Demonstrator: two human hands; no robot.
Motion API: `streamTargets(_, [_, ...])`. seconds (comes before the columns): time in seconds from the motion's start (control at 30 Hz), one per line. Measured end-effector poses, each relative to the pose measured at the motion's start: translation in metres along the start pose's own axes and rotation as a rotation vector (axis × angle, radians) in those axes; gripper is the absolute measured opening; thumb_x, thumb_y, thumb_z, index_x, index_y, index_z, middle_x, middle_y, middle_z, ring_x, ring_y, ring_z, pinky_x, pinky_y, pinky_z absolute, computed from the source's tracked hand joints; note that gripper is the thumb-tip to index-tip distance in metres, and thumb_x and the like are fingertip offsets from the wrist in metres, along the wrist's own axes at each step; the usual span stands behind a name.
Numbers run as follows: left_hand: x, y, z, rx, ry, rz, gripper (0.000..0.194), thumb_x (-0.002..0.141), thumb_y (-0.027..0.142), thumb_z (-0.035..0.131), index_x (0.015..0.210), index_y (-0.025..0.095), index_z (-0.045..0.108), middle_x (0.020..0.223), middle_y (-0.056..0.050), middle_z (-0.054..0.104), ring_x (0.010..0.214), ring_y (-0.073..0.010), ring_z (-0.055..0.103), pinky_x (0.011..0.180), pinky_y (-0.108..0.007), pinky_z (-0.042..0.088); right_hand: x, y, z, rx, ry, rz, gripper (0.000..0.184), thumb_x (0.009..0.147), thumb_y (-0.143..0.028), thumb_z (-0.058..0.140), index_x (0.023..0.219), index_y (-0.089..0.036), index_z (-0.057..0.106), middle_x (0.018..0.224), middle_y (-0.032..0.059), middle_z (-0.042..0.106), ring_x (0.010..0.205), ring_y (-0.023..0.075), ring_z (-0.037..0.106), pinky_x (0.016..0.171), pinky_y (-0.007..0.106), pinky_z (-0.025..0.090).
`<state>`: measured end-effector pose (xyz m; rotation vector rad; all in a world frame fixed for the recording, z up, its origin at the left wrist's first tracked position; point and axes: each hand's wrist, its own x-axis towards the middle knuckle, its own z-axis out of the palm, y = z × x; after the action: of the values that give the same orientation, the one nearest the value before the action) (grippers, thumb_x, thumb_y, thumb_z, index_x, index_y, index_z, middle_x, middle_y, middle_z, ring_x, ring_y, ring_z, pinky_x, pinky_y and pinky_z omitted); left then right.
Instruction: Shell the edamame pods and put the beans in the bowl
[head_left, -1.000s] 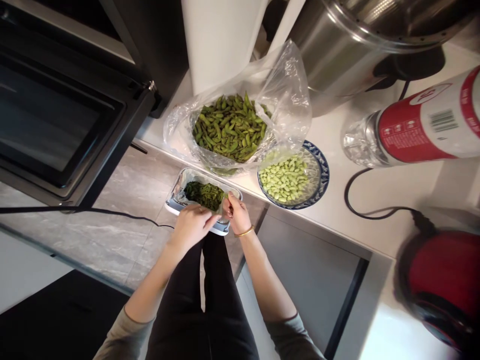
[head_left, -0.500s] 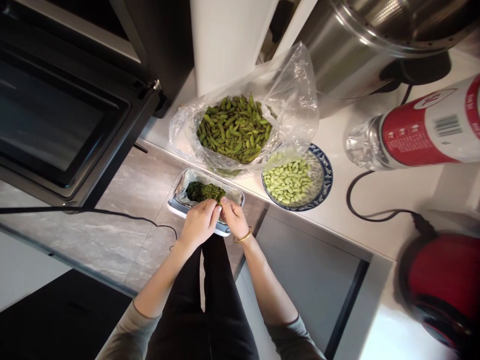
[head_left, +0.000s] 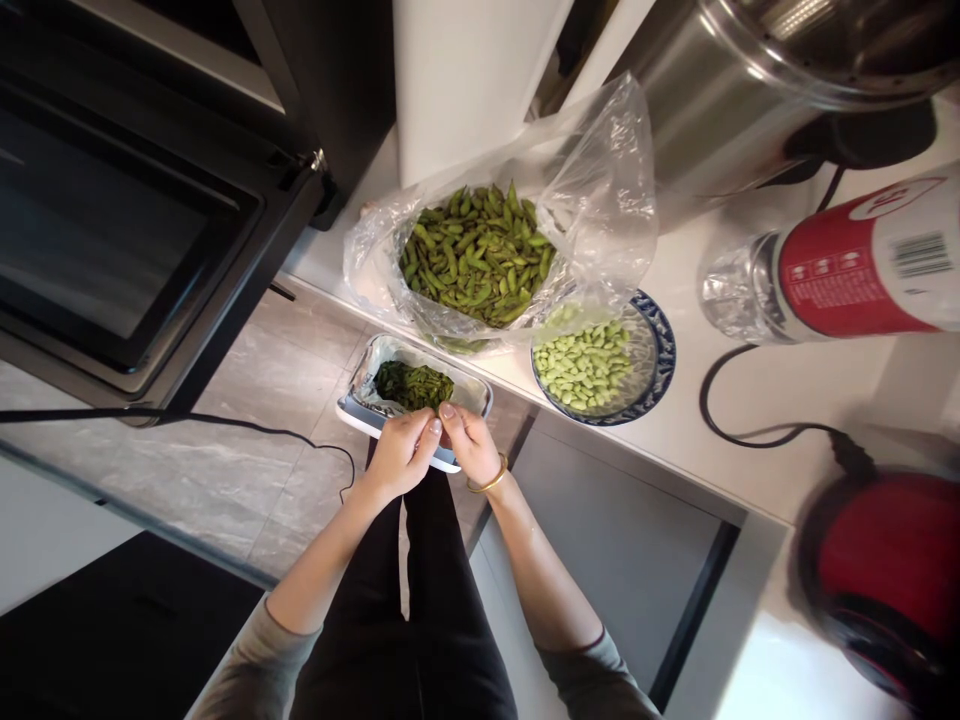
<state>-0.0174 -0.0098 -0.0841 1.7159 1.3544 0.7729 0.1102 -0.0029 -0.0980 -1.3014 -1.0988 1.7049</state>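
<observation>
My left hand (head_left: 406,448) and my right hand (head_left: 469,440) meet fingertip to fingertip over the near rim of a small lined bin (head_left: 358,410). Both are closed in a pinch on an edamame pod, which the fingers almost wholly hide. Dark green empty pods (head_left: 412,385) lie inside the bin, just beyond my fingers. On the counter above it, a clear plastic bag (head_left: 611,190) lies open around a heap of whole edamame pods (head_left: 476,255). Shelled beans (head_left: 583,365) fill part of a blue-patterned plate (head_left: 663,345) beside the bag, whose edge overlaps the plate.
A large steel pot (head_left: 697,110) stands at the back of the white counter (head_left: 667,450). Right of the plate are a red-and-white package (head_left: 847,265), a black cord (head_left: 709,410) and a red appliance (head_left: 892,560). An open oven door (head_left: 112,240) juts out at left.
Both hands stay together over the bin's near edge, with only a slight shift of the fingers. A green bit seen between the fingertips before is now mostly covered. The view has shifted slightly.
</observation>
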Motion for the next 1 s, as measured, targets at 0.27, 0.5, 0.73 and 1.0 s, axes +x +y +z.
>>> streamTargets(0.27, [0.005, 0.002, 0.002, 0.034, 0.056, 0.074, 0.033, 0.094, 0.031, 0.033, 0.063, 0.022, 0.035, 0.049, 0.004, 0.041, 0.043, -0.0102, 0.044, 0.048, -0.023, 0.033, 0.001, -0.009, 0.001, 0.114, 0.005, 0.059, 0.05, 0.082, -0.062, 0.051, 0.055, -0.022, 0.035, 0.05, -0.0052, 0.029, 0.048, 0.0085, 0.023, 0.044, 0.026, 0.024])
streamTargets(0.5, [0.009, 0.007, -0.006, -0.003, -0.038, 0.115, 0.026, 0.092, 0.027, 0.036, 0.067, 0.022, 0.039, 0.051, 0.004, 0.046, 0.043, -0.0097, 0.044, 0.046, -0.023, 0.031, -0.003, -0.013, -0.001, 0.183, -0.039, 0.111, 0.051, 0.08, -0.066, 0.049, 0.057, -0.022, 0.035, 0.049, -0.0062, 0.028, 0.045, 0.0083, 0.024, 0.042, 0.025, 0.022])
streamTargets(0.73, [0.004, 0.012, -0.01, -0.249, -0.074, -0.004, 0.037, 0.095, 0.035, 0.036, 0.062, 0.02, 0.037, 0.048, 0.006, 0.037, 0.04, -0.0065, 0.033, 0.041, -0.022, 0.025, -0.009, -0.026, -0.006, -0.036, -0.093, -0.046, 0.047, 0.091, -0.056, 0.039, 0.06, -0.021, 0.038, 0.056, -0.0036, 0.035, 0.052, 0.0099, 0.032, 0.05, 0.027, 0.028])
streamTargets(1.0, [0.007, 0.016, -0.016, -0.329, -0.195, 0.01, 0.038, 0.095, 0.037, 0.038, 0.062, 0.018, 0.038, 0.048, 0.007, 0.031, 0.04, -0.005, 0.029, 0.041, -0.02, 0.023, -0.013, -0.023, -0.01, 0.006, -0.151, -0.11, 0.046, 0.093, -0.053, 0.038, 0.06, -0.021, 0.032, 0.056, -0.0046, 0.028, 0.052, 0.0095, 0.028, 0.048, 0.026, 0.025])
